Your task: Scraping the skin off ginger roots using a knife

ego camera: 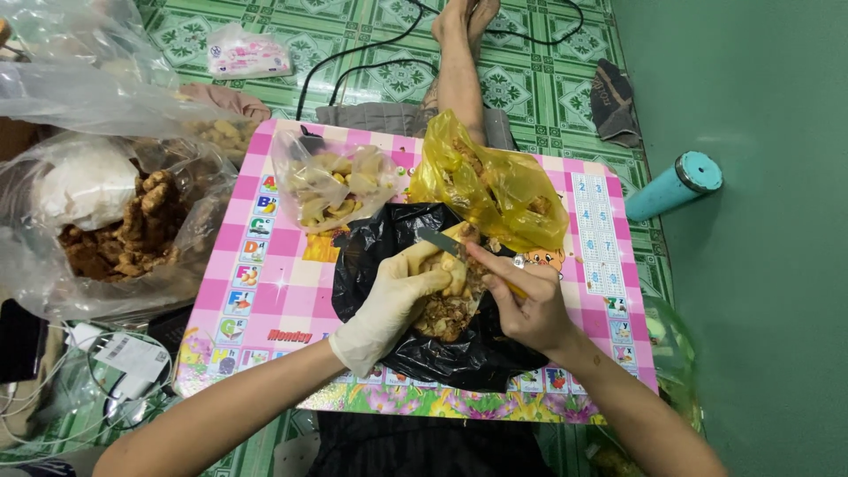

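Observation:
My left hand point(389, 305), in a pale latex glove, grips a piece of ginger root point(452, 265) over a black plastic bag point(371, 256) with brown peelings point(446, 316) piled on it. My bare right hand point(526, 305) holds a small knife point(439, 240), its blade resting against the top of the ginger. Both hands meet above the middle of a pink checked low table point(283, 283).
A clear bag of peeled pieces point(336, 190) and a yellow bag point(495, 185) sit at the table's far side. A large clear bag of unpeeled ginger point(124, 230) lies to the left. A teal bottle point(676, 184) lies on the floor at right. Another person's leg point(459, 62) stretches beyond the table.

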